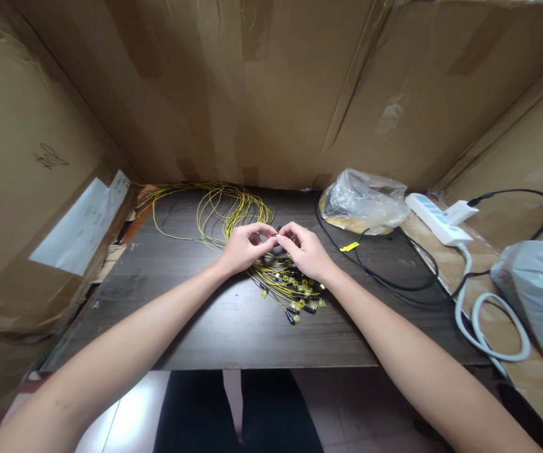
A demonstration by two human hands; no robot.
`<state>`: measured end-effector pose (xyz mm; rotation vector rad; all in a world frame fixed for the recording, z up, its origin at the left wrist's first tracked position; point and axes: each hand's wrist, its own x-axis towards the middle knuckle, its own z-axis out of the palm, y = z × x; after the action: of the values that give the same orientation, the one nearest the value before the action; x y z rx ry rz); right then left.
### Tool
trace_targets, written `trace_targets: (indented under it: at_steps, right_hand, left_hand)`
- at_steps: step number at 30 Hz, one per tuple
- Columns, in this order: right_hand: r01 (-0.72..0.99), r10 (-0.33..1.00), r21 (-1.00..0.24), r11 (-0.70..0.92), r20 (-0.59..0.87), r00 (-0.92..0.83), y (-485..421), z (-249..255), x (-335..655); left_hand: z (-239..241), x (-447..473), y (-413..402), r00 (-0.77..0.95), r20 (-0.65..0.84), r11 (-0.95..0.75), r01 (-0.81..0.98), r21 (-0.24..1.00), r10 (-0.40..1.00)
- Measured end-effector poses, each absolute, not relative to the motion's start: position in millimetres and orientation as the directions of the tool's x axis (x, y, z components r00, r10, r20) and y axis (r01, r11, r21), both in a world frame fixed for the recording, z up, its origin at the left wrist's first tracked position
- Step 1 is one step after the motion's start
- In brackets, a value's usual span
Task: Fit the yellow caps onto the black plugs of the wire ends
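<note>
My left hand and my right hand meet over the middle of the table. Their thumbs and fingertips pinch together on a small black-and-white cable connector, mostly covered by the fingers. Beneath and in front of my hands lies a bunch of thin yellow cables' black connectors with clear yellow caps. The loose yellow cables loop away behind my left hand toward the back left.
A clear plastic bag sits at the back right, beside a black cable with a yellow tag. A white power strip stands farther right, near a whitish bag. Cardboard walls enclose the dark table.
</note>
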<state>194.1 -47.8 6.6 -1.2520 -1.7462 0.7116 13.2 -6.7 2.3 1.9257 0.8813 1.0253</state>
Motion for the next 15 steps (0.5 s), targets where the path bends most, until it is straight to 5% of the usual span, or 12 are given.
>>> trace_targets:
  at_steps: [15]
  right_hand:
    - [0.446,0.949,-0.837,0.317,0.283,-0.143,-48.9,7.7,192.8]
  left_hand:
    - [5.2,13.2,-9.6,0.432,0.314,-0.425,0.188,0.886,0.845]
